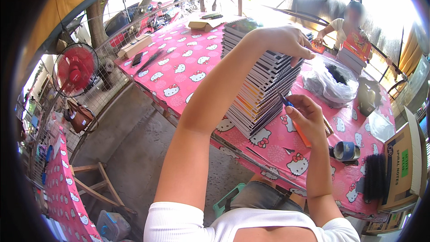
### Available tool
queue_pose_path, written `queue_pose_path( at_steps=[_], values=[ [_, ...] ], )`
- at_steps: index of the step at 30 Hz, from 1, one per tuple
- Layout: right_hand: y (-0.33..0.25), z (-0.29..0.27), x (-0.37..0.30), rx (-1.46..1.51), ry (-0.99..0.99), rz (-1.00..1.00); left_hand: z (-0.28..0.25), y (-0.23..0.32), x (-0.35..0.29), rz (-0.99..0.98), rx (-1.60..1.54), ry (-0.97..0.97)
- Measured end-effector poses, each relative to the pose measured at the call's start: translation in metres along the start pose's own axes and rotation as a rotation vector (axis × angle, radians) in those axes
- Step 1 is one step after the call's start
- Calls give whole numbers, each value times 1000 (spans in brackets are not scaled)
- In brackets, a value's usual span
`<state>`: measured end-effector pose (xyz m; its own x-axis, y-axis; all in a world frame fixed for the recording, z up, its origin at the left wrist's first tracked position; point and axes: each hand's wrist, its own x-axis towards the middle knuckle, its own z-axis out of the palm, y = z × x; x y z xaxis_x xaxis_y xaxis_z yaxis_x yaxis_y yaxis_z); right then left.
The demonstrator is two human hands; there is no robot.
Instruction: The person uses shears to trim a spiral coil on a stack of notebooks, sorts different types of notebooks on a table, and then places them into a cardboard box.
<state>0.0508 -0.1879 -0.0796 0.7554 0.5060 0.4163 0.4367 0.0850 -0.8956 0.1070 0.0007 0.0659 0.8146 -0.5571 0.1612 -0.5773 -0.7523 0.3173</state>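
Observation:
A tall stack of spiral notebooks [255, 94] stands on the table in front of me, its black coil edges facing right. My left hand [289, 42] reaches over the top of the stack. Its fingers are apart and bent down over the coil-side edge, touching the upper notebooks. Lower down, beside the coils, my right hand [307, 116] grips small blue-handled pliers [286, 101], dark tip pointing up and left at the stack. Beneath that hand lies an orange-covered notebook or board [302, 135], partly hidden by my fingers and wrist.
A pink patterned cloth covers the table [298, 166]. On the right are a clear plastic bag [329, 80] with dark contents, a blue cup-like roll [346, 151], black coils [374, 177] and a cardboard box [400, 166]. Across the table, a person [349, 31] handles red-covered books.

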Motion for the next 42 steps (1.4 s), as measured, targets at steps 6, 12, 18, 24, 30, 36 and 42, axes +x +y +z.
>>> queue_pose_path(
  at_steps=[6,12,18,24,30,36,42],
  values=[
    [2,-1,-3,-39,-8,-8,-1,3,-4,-12,11,25],
    [-2,-3,-6,-44,-23,-15,-2,2,-5,-5,-16,28],
    [3,-4,-7,-33,-24,-12,-3,6,-5,-38,-89,6],
    [4,-4,-3,-87,45,-61,-4,8,-4,-25,-66,27],
    [-17,6,13,-426,219,-376,-4,5,-4,-14,-39,35],
    [-21,5,17,-546,333,-483,-2,4,-2,-8,-83,85],
    [-11,5,25,-628,313,-539,-2,1,-3,-17,-118,64]
  ],
)
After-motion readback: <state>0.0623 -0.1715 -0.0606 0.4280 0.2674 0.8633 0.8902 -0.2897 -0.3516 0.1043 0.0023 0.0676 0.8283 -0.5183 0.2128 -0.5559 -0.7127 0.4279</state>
